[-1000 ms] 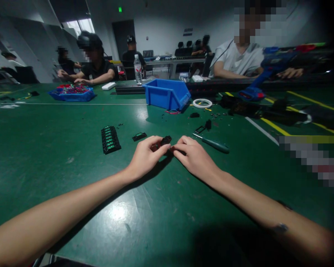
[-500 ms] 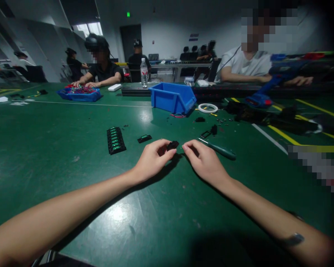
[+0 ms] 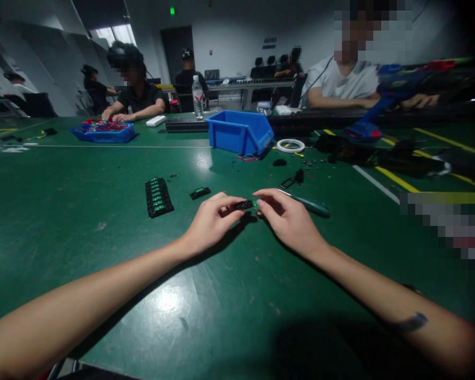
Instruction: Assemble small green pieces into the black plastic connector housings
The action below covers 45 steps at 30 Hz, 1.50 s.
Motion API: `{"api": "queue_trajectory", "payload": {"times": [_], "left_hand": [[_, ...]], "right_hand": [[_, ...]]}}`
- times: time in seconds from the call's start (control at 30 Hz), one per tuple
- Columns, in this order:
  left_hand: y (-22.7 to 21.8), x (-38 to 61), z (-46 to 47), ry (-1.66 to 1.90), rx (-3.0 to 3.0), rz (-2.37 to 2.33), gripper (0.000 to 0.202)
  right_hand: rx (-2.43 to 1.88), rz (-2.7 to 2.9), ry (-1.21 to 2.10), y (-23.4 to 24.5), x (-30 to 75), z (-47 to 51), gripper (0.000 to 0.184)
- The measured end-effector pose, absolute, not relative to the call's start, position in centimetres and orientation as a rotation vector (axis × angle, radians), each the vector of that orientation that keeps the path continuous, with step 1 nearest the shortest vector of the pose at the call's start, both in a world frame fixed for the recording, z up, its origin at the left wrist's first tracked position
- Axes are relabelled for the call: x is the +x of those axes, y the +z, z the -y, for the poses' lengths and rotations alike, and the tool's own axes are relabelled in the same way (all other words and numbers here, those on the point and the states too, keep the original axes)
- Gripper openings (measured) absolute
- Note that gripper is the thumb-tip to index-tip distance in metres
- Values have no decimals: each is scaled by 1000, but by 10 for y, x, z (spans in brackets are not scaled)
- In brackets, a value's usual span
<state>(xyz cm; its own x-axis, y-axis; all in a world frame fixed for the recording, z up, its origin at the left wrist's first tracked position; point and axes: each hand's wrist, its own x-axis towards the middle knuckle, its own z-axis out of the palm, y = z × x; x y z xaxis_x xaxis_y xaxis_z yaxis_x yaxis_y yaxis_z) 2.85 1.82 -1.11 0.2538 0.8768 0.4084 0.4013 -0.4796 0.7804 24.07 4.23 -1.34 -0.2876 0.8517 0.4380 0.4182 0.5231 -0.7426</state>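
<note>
My left hand [image 3: 216, 219] pinches a small black plastic housing [image 3: 244, 205] between thumb and fingers. Against its right end, my right hand [image 3: 288, 219] grips a small green circuit board [image 3: 255, 205] with the fingertips. The board touches or sits just at the housing; the exact contact is too small to tell. Left of my hands lies one black part with a green board [image 3: 200, 192]. Farther left is a row of several such black-and-green parts [image 3: 158, 197], side by side. Just beyond my right hand rests a screwdriver [image 3: 306, 204] with a dark green handle.
An open blue bin [image 3: 237, 132] stands ahead on the green table, with a white ring [image 3: 290, 146] beside it. Small black pieces [image 3: 292, 180] and screws lie right of centre. A blue power drill [image 3: 376, 108] is at the far right. Co-workers sit across the table.
My hands have come together, and the green board in my right fingers now meets the black housing's end. The housing has turned more level. The whole view has shifted slightly.
</note>
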Motion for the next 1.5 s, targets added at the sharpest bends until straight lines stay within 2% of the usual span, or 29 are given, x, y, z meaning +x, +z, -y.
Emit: {"api": "queue_trajectory", "payload": {"times": [0.3,0.6,0.97,1.5], "left_hand": [[-10,27,-19,1151,2012,-1154,26],[-11,27,-19,1149,2006,-1162,26],[-10,27,-18,1122,2055,-1166,24],[-15,28,-21,1123,2053,-1157,17]], "right_hand": [[-984,1985,561,-11,243,-43,24],[-990,1935,634,-10,241,-42,25],[-969,1928,604,-3,240,-36,16],[-981,1958,516,-5,240,-38,13]]}}
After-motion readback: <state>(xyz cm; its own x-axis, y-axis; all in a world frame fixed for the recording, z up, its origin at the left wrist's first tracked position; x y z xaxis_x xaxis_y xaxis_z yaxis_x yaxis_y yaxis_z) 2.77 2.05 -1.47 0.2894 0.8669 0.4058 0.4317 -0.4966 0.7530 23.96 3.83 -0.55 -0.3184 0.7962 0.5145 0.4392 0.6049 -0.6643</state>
